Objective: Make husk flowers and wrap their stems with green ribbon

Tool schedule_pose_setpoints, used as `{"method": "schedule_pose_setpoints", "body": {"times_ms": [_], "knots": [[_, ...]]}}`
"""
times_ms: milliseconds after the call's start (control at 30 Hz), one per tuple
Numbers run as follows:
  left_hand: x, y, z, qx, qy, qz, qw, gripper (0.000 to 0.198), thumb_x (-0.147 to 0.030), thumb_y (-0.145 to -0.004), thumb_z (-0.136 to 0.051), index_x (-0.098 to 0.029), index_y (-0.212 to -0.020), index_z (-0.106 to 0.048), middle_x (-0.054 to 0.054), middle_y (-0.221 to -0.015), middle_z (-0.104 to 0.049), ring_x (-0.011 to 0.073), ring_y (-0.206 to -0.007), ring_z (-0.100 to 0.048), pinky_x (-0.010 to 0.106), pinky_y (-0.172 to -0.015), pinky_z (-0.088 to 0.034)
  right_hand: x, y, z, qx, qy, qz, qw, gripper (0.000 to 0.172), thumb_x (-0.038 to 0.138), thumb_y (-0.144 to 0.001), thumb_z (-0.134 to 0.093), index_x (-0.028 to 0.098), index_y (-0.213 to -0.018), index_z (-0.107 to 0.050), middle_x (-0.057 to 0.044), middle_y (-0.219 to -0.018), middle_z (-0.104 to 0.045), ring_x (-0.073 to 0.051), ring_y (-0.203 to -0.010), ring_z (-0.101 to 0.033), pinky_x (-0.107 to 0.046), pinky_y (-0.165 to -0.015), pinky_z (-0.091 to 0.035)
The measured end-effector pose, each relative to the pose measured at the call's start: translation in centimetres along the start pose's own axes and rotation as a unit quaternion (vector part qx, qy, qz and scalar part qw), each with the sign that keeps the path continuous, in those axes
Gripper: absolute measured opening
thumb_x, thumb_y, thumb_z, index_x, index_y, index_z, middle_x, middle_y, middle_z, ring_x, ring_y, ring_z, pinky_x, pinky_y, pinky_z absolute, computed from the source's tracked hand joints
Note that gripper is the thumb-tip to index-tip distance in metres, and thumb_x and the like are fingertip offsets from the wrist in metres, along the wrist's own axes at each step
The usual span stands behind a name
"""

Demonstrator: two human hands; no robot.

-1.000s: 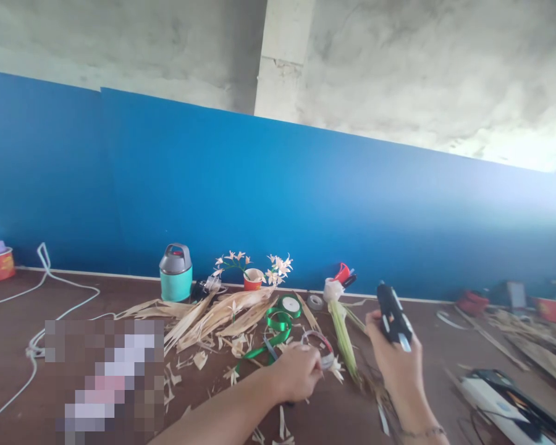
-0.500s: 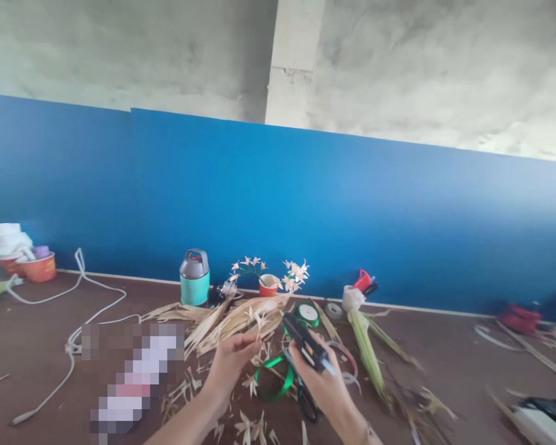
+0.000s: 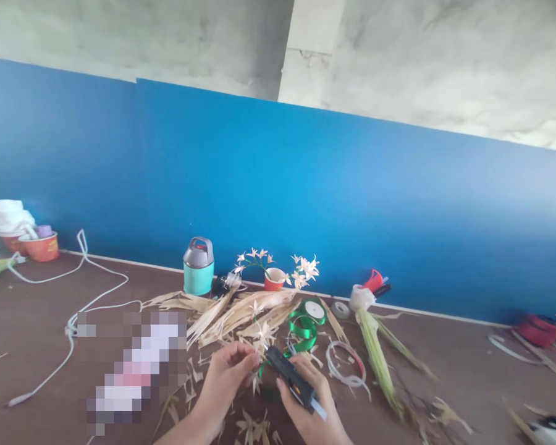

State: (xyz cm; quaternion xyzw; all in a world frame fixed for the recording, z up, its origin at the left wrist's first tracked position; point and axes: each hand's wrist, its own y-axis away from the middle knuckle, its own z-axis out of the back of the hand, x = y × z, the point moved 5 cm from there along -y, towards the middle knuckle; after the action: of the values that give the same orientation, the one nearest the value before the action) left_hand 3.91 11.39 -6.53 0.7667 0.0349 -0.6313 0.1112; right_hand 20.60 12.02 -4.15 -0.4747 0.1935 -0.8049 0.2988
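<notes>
My left hand (image 3: 231,374) pinches the stem of a small pale husk flower (image 3: 264,334), which stands just above the fingertips. In my right hand (image 3: 312,395) is a black glue gun (image 3: 291,376), its tip pointing up and left, close to the flower's base and my left fingertips. A clear glue stick (image 3: 319,409) sticks out of its rear end. Behind my hands, green ribbon (image 3: 303,330) curls from its spool (image 3: 314,310). More pale flowers (image 3: 306,269) stand around a red paper cup (image 3: 275,279).
Dry husks (image 3: 245,312) and scraps cover the middle of the brown table. A teal container (image 3: 198,272) stands at the blue partition (image 3: 259,185). Coiled tubing (image 3: 345,364) and green husks (image 3: 375,358) lie at right, a white cable (image 3: 99,300) at left.
The glue gun's tip has come down and left, close to the flower and my left fingertips. The view has shifted, and the scissors seen before are no longer visible.
</notes>
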Motion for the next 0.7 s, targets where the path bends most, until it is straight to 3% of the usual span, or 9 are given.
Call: {"method": "schedule_pose_setpoints", "body": {"times_ms": [133, 467, 700], "knots": [[0.49, 0.05, -0.32, 0.008, 0.014, 0.012, 1.0, 0.034, -0.045, -0.06, -0.07, -0.015, -0.061, -0.054, -0.006, -0.044, -0.051, 0.0051, -0.036, -0.041, 0.016, -0.038, -0.024, 0.48, -0.37, -0.26, 0.064, 0.011, -0.028, 0.998, 0.01, 0.019, -0.082, -0.052, 0.019, -0.072, -0.053, -0.002, -0.073, -0.057, -0.015, -0.067, -0.057, -0.024, -0.065, -0.046], [0.47, 0.14, -0.64, 0.025, 0.042, 0.016, 0.999, 0.036, -0.045, -0.059, -0.072, -0.015, -0.059, -0.052, -0.007, -0.039, -0.05, 0.0049, -0.034, -0.041, 0.016, -0.039, -0.025, 0.5, -0.17, -0.46, 0.035, -0.001, -0.026, 0.999, 0.007, 0.018, -0.08, -0.052, 0.018, -0.073, -0.054, -0.003, -0.073, -0.057, -0.016, -0.067, -0.057, -0.024, -0.063, -0.046], [0.47, 0.33, -0.86, 0.024, 0.047, 0.024, 0.998, 0.037, -0.045, -0.057, -0.074, -0.016, -0.059, -0.051, -0.007, -0.039, -0.049, 0.0053, -0.034, -0.043, 0.016, -0.039, -0.026, 0.41, -0.37, -0.53, 0.064, -0.002, -0.046, 0.997, 0.013, 0.02, -0.081, -0.051, 0.018, -0.07, -0.055, -0.004, -0.072, -0.058, -0.016, -0.067, -0.057, -0.024, -0.063, -0.046]]}}
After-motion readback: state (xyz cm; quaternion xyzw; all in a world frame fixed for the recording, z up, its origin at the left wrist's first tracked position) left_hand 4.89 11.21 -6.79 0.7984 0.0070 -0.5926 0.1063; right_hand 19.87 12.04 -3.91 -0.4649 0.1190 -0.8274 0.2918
